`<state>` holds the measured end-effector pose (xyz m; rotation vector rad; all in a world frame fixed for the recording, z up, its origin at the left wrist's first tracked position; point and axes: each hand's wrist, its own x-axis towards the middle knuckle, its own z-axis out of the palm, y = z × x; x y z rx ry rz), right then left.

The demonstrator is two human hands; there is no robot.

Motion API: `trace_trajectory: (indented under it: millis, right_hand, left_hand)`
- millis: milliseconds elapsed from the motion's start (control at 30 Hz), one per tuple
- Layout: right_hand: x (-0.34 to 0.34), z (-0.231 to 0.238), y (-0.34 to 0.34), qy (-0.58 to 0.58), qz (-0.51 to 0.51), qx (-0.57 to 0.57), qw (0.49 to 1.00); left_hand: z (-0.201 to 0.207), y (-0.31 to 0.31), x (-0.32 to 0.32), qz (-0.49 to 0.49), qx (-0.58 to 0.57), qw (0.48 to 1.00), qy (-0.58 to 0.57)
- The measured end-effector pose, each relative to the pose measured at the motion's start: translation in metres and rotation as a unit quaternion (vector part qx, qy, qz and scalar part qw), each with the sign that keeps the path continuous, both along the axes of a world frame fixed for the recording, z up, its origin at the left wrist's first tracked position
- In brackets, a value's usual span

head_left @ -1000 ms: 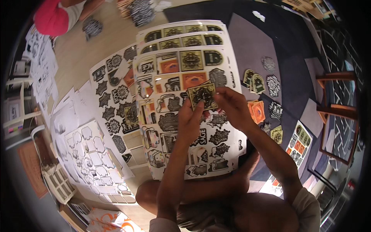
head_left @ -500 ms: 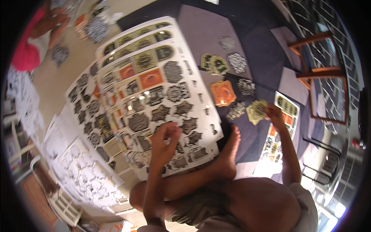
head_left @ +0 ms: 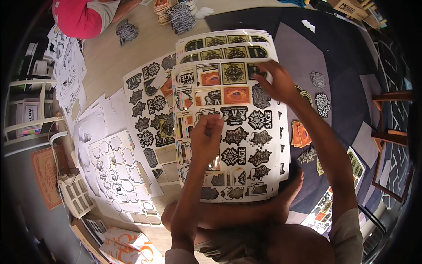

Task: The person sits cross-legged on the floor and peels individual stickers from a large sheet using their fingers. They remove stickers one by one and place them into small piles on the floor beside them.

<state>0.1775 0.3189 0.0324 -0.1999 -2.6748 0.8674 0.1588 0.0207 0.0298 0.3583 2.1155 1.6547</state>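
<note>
A stack of printed sticker sheets (head_left: 274,132) lies before me, with dark badge shapes, gold squares and orange rectangles on it. My right hand (head_left: 277,81) is at its upper right, thumb and forefinger apart around a dark green arched sticker (head_left: 254,71), which is still in the sheet. Over the sheet's middle left hovers my left hand (head_left: 206,135), its fingers curled closed; whatever they hold, if anything, is hidden. Beside my right forearm are a pile of orange stickers (head_left: 300,134) and a pile of black-and-white ones (head_left: 322,104). My forearm partly covers some gold arched stickers (head_left: 303,93).
More sticker sheets (head_left: 147,114) and white cut-out backing sheets (head_left: 115,169) spread to the left. A person in a pink top (head_left: 77,20) sits at the far left near sticker piles (head_left: 181,18). A wooden chair (head_left: 393,99) stands at right. A narrow sticker strip (head_left: 325,204) lies near my right knee.
My right hand has left the gold sticker pile at right and moved left and up to the top sheet. The view has swung right to left; my left hand stays curled over the sheet.
</note>
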Motion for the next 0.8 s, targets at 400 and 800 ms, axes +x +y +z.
trace_trajectory:
  millis: [400, 800]
  right_hand:
    - [-0.11, 0.004, 0.002, -0.284, 0.134, 0.088, 0.945]
    - [-0.11, 0.068, -0.001, -0.271, 0.239, -0.008, 0.932]
  left_hand:
    - [-0.006, 0.008, -0.013, -0.006, -0.019, 0.999, 0.047]
    - [-0.003, 0.094, -0.084, 0.053, -0.041, 0.983, 0.171]
